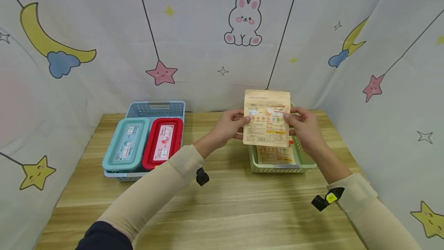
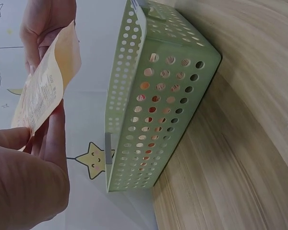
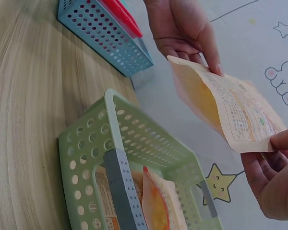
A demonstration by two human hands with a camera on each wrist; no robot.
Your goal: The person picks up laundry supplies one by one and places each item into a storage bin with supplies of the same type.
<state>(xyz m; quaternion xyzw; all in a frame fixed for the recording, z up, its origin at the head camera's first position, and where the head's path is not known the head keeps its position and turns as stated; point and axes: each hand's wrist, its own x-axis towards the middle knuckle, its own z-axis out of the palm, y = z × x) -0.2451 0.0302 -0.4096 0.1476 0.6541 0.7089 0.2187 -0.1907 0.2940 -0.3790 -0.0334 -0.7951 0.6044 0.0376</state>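
Held upright above the green basket (image 1: 277, 168) is a flat beige pouch (image 1: 266, 119) printed with small text and icons. My left hand (image 1: 227, 128) pinches its left edge, thumb on the printed face. On the opposite edge, my right hand (image 1: 306, 128) pinches it the same way. In the right wrist view the bottom of the pouch (image 3: 240, 112) bulges, with the right hand (image 3: 273, 177) at its near edge. Another beige pouch (image 1: 275, 155) lies in the basket below, and a red-edged one (image 3: 158, 201) shows there too in the right wrist view.
A blue basket (image 1: 157, 107) stands on the left of the wooden table (image 1: 222, 203). Inside it sit a teal-lidded box (image 1: 126, 144) and a red-lidded box (image 1: 163, 144). A patterned cloth (image 1: 208, 49) hangs behind and along the sides.
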